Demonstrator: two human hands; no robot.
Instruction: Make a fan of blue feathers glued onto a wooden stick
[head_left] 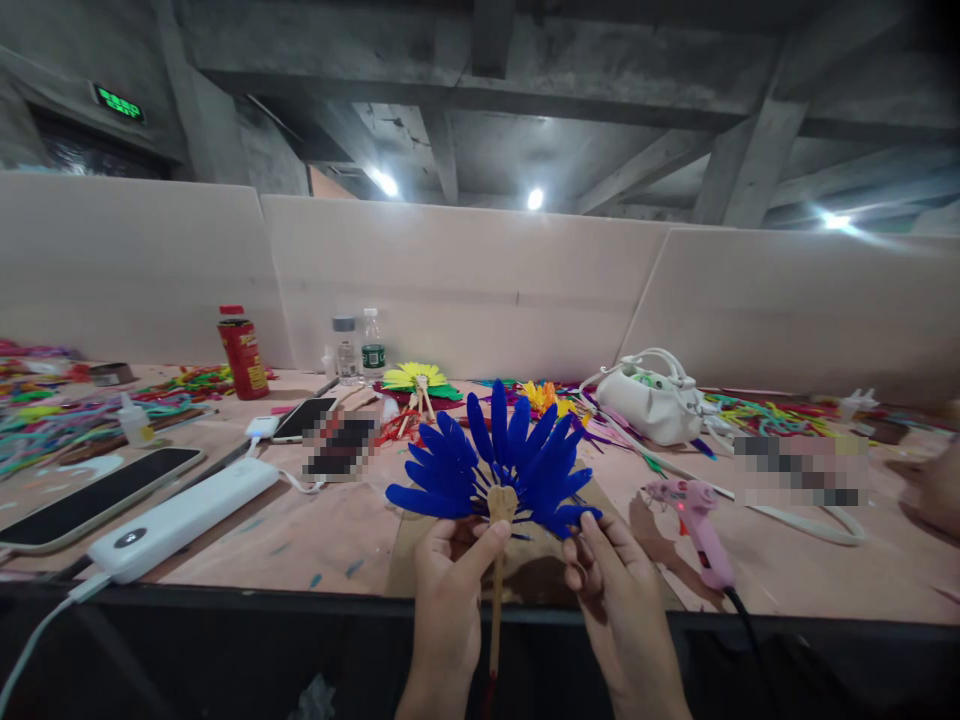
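Observation:
A fan of blue feathers (517, 450) spreads upward from a wooden stick (496, 610) with a tan piece (502, 503) at its top. My left hand (454, 590) is closed round the stick's upper part, thumb on the tan piece. At the fan's lower right edge, my right hand (619, 590) pinches the tip of a blue feather between thumb and fingers. Behind the fan lies a brown board (409, 550) on the table. A pink glue gun (697, 520) rests to the right of my right hand.
Phones (105, 495), a white power bank (184, 518) and a red bottle (242, 355) are on the left. A yellow feather fan (415, 376) and orange feathers (544, 396) lie behind. A white handbag (649, 400) sits back right. Part of a person's arm (937, 485) shows at far right.

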